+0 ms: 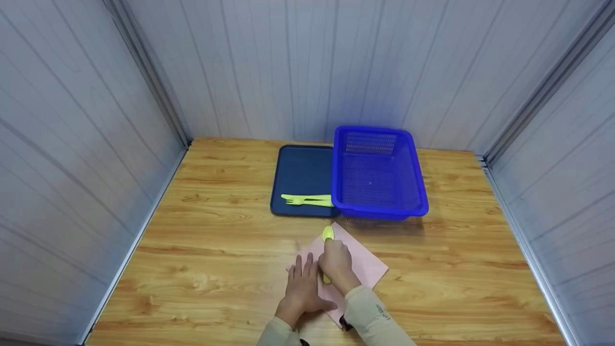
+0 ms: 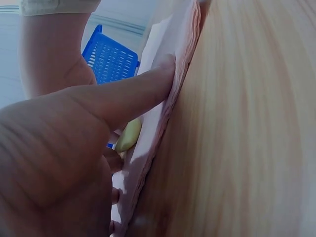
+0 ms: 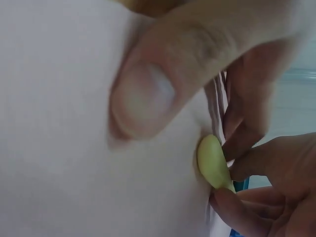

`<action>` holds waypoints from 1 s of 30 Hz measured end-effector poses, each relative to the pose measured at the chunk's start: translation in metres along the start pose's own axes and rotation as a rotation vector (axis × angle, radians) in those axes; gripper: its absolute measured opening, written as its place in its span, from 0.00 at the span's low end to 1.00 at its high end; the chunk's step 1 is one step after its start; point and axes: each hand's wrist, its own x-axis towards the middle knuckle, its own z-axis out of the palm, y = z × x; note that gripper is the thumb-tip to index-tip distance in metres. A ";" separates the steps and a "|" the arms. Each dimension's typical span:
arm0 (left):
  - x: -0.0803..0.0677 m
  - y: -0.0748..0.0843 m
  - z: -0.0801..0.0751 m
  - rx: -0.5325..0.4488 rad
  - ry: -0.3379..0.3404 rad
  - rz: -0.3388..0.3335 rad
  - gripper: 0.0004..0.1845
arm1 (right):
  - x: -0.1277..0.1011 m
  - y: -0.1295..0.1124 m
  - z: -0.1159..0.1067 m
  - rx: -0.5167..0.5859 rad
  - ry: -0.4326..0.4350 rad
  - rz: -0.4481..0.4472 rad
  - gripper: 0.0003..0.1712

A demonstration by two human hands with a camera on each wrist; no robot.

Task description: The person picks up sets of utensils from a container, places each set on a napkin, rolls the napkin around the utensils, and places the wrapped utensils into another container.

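A pink napkin (image 1: 359, 259) lies on the wooden table (image 1: 216, 250) in front of me. My left hand (image 1: 302, 283) lies flat on the napkin's left part, and a straight finger (image 2: 133, 96) presses the napkin (image 2: 170, 44) near its edge. My right hand (image 1: 336, 262) grips a yellow spoon (image 1: 328, 234) that lies lengthwise on the napkin, bowl pointing away from me. The spoon's handle end (image 3: 212, 160) shows under the right thumb (image 3: 148, 94) against the napkin (image 3: 59, 148). The yellow spoon (image 2: 128, 136) also peeks out behind my left hand (image 2: 64, 148).
A dark blue tray (image 1: 300, 168) behind the napkin carries a yellow fork (image 1: 300, 201) and knife. A blue plastic basket (image 1: 379, 144) stands to the tray's right, partly over it. Grey panel walls close in the table on three sides.
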 end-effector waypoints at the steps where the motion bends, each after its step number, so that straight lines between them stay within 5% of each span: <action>1: 0.000 0.000 0.000 -0.007 -0.008 -0.010 0.67 | -0.001 -0.001 0.001 0.000 0.001 -0.005 0.06; 7: -0.002 -0.004 0.003 -0.038 -0.026 -0.021 0.68 | -0.002 -0.002 0.005 0.008 -0.010 0.001 0.04; 16: 0.000 -0.008 0.006 -0.066 -0.049 -0.030 0.70 | -0.005 -0.003 0.004 0.011 -0.051 0.017 0.10; 22: -0.002 -0.005 0.005 -0.046 -0.040 -0.003 0.69 | 0.000 -0.007 -0.003 -0.076 -0.005 0.017 0.19; 30: -0.002 -0.003 -0.002 0.008 -0.034 0.016 0.67 | 0.052 -0.009 -0.001 -0.087 0.015 -0.207 0.08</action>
